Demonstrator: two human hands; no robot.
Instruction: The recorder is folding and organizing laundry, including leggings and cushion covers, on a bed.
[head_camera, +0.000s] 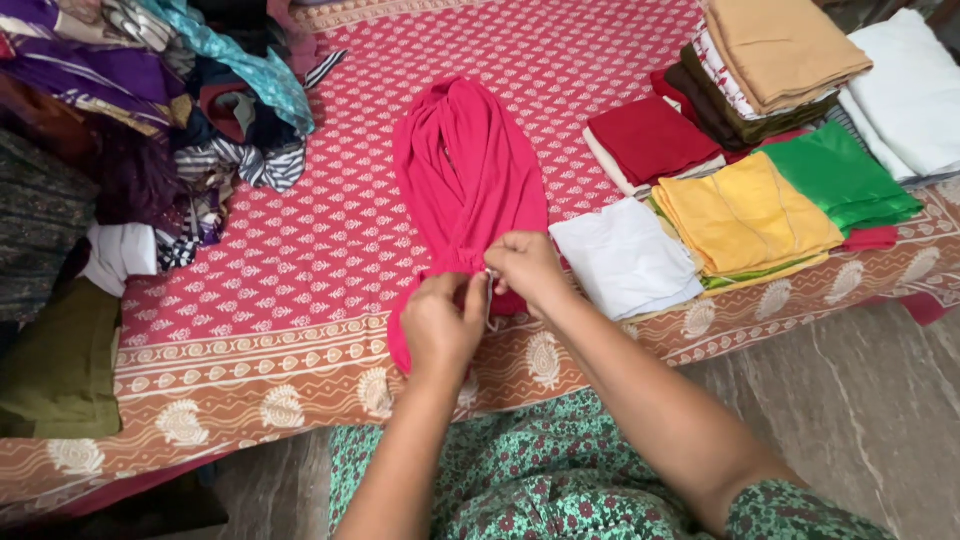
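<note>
Fingers of the left hand (441, 322) and right hand (527, 268) pinch the near end of a pink garment (466, 180), which stretches away from them across the red printed bedspread (300, 260). Folded clothes (745, 215) lie right of the fingers, a loose heap (170, 110) left.

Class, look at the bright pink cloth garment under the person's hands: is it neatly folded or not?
Not folded: the bright pink cloth garment lies bunched and creased lengthwise, its near end gathered by the left hand and right hand.
</note>
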